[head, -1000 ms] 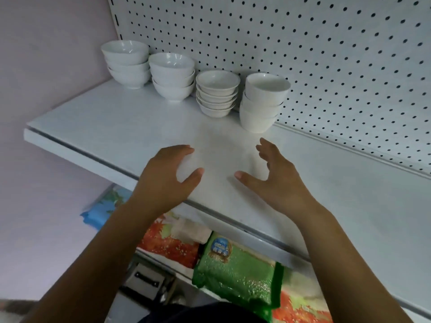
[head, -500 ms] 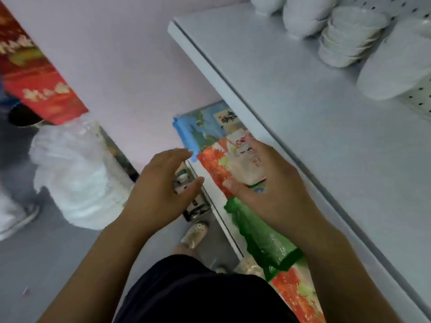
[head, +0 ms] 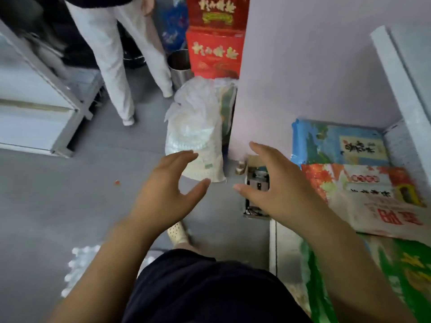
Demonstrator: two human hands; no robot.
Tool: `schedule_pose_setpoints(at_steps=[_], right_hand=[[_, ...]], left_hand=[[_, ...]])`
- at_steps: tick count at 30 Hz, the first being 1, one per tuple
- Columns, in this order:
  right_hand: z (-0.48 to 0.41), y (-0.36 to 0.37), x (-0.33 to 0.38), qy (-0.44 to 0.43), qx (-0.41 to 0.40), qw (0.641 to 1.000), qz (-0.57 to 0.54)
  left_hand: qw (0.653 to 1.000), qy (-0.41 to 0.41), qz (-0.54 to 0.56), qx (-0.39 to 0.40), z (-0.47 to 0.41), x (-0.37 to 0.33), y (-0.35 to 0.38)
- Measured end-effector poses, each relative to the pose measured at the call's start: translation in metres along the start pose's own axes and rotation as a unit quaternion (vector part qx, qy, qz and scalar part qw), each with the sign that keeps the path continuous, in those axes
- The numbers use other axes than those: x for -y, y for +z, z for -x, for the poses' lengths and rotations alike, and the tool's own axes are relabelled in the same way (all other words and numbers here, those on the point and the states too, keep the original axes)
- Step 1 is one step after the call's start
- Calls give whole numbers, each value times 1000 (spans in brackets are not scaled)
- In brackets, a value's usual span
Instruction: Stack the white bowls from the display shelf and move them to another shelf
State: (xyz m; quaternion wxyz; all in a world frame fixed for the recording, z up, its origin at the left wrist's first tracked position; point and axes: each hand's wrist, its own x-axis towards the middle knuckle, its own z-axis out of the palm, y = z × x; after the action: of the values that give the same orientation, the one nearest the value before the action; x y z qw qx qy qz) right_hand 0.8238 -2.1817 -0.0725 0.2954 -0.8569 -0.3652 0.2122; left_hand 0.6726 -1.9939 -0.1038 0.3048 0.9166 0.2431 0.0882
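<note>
We look down at our left hand and right hand, held in the air above the grey floor, palms turned toward each other and a gap between the thumbs. The grip of each is spread, with loosely bent fingers holding nothing. The white bowls are outside this view; only the edge of the white shelf board shows at the upper right. Below it lie a blue printed sack, a red-and-white printed sack and a green sack. Beyond our hands stands a crumpled white plastic bag, and behind it red printed boxes. Another person's pale trousers are at the upper left.
</note>
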Motion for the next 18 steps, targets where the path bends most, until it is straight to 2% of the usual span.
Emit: schedule_pose_setpoints(at_steps=[3, 9, 18], right_hand=[[-40, 16, 32, -26, 33, 999, 8], [-134, 55, 122, -100, 45, 993, 41], [-241, 135, 238, -183, 83, 979, 41]], left_hand=[[999, -28, -7, -29, -8, 28, -29], [992, -72, -11, -105, -29, 103, -110], [976, -137, -55, -161, -47, 208, -210]])
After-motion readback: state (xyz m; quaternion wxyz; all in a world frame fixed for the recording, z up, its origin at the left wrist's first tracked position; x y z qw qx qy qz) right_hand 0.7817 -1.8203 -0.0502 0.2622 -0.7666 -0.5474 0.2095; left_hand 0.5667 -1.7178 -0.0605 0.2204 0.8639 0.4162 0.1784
